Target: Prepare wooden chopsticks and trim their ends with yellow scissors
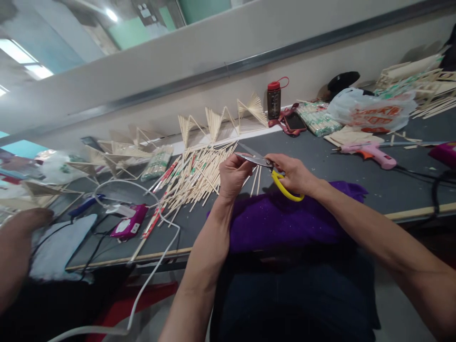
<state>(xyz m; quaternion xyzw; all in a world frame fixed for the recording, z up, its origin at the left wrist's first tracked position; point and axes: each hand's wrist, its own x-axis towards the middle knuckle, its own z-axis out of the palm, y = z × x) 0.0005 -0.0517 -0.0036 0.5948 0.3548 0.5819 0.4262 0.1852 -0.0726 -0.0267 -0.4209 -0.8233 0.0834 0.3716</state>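
Observation:
My right hand (pixel 294 173) grips scissors (pixel 285 187) by their yellow handles, and the metal blades stand apart, pointing left. Close to the lower blade, my left hand (pixel 231 178) is closed in a pinch; what it holds, if anything, is hidden by the fingers and blade. Beneath both hands a purple cloth (pixel 281 223) lies over the table's front edge. A loose pile of thin wooden sticks (pixel 203 175) spreads to the left of my left hand, and a few more sticks (pixel 257 180) lie between my hands.
Fan-shaped stick structures (pixel 213 124) stand along the wall. A bottle (pixel 274 102), phone (pixel 295 121), plastic bag (pixel 372 109) and pink glue gun (pixel 370 151) are to the right. Left are a magenta power box (pixel 130 222), white cable (pixel 171 237) and another person's arm (pixel 17 247).

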